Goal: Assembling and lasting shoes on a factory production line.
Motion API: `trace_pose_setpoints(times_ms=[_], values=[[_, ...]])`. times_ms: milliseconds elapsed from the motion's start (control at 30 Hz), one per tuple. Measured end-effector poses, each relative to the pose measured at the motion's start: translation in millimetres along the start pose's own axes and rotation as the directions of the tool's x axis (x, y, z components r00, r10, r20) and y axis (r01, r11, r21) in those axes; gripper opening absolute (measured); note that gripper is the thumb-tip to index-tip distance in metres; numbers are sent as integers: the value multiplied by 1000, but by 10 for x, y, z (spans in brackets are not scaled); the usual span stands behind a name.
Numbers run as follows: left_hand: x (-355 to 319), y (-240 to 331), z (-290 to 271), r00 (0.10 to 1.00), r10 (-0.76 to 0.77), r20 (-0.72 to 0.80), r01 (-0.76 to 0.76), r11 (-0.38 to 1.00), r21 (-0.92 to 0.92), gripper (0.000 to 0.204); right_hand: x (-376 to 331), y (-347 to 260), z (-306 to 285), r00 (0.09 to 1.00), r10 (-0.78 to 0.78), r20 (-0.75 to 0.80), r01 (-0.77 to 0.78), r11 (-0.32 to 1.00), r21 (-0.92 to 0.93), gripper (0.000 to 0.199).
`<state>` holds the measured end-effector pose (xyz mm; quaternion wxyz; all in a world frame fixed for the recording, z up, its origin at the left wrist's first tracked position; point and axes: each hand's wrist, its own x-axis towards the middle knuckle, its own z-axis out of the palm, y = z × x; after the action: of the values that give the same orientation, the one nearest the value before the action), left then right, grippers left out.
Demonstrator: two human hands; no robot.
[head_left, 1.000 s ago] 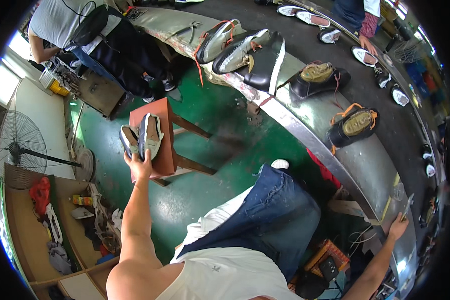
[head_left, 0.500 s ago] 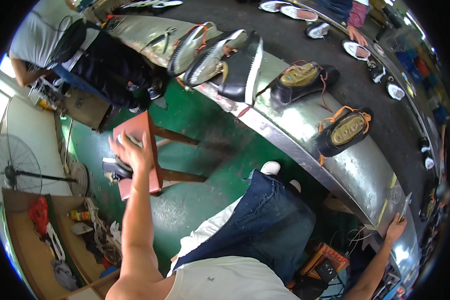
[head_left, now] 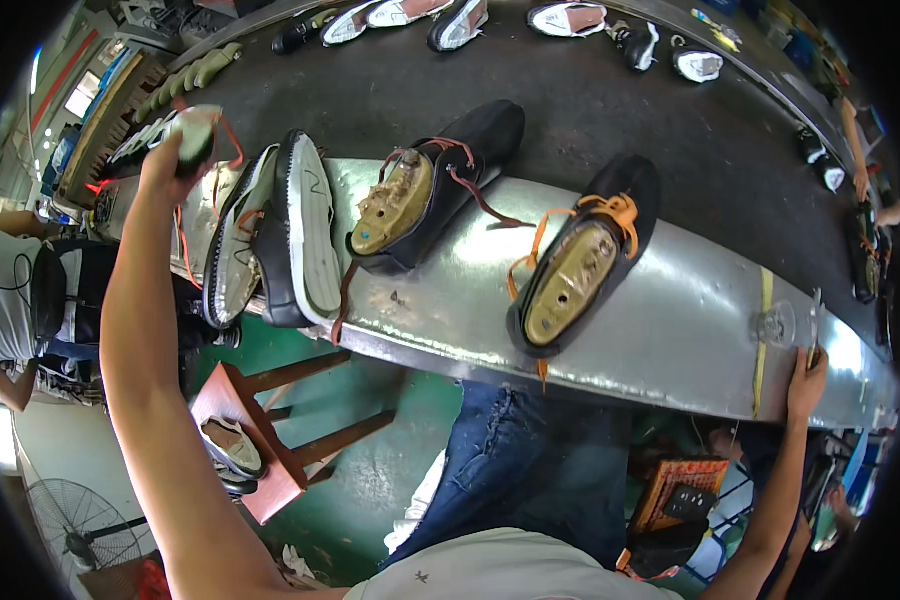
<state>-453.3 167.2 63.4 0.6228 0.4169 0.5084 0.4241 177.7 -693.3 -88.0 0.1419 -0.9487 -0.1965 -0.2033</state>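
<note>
My left hand (head_left: 170, 160) was closed around an unfinished shoe (head_left: 192, 128), fingers wrapped over it from above, arm stretched full length to the far left end of the metal bench edge (head_left: 670, 320). The shoe sat in my grip above the edge of the dark conveyor belt (head_left: 610, 110), not yet resting on any surface as far as the view showed. It read as a pale, whitish upper with a reddish-orange lace trailing from it; the sole side was hidden by my fingers. My right hand (head_left: 806, 372) was curled over the bench edge well off to the right, gripping the rim and nothing else. Progress, as judged: one shoe in hand and about to be placed; two lasted dark shoes with exposed pale bottoms (head_left: 255, 235) already lay just beside it, then a black shoe with a maroon lace (head_left: 425, 195) and a black shoe with an orange lace (head_left: 580, 260), each bottom-up across the rim. At least one more shoe (head_left: 232, 447) remained on the red wooden stool (head_left: 270, 470) below, so the transfer looked incomplete. Further shoes lay spaced along the belt's far side.
</note>
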Motion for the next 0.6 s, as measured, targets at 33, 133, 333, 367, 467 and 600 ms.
trace_pose_setpoints(times_ms=[33,133,333,367,467,600], values=[[216,144,216,998,31,-62,-29,999,46,40,-53,54,76,1000,-1,6,1,1000,13,51],[567,48,1316,989,61,-138,-46,993,111,38,-139,132,-20,998,51,42,-52,998,29,50],[1268,-686,2257,978,159,-136,-59,831,553,44,-142,-338,12,944,224,244,-235,972,17,50],[1463,-734,2153,982,152,-109,-49,771,635,43,-156,-301,96,937,231,263,-247,969,27,50],[1381,-1111,2490,998,-64,8,21,432,902,46,-194,163,74,993,103,64,-104,995,-1,54],[649,-566,2745,967,-32,253,-254,-10,967,55,-186,473,-62,983,151,101,-156,987,44,54]])
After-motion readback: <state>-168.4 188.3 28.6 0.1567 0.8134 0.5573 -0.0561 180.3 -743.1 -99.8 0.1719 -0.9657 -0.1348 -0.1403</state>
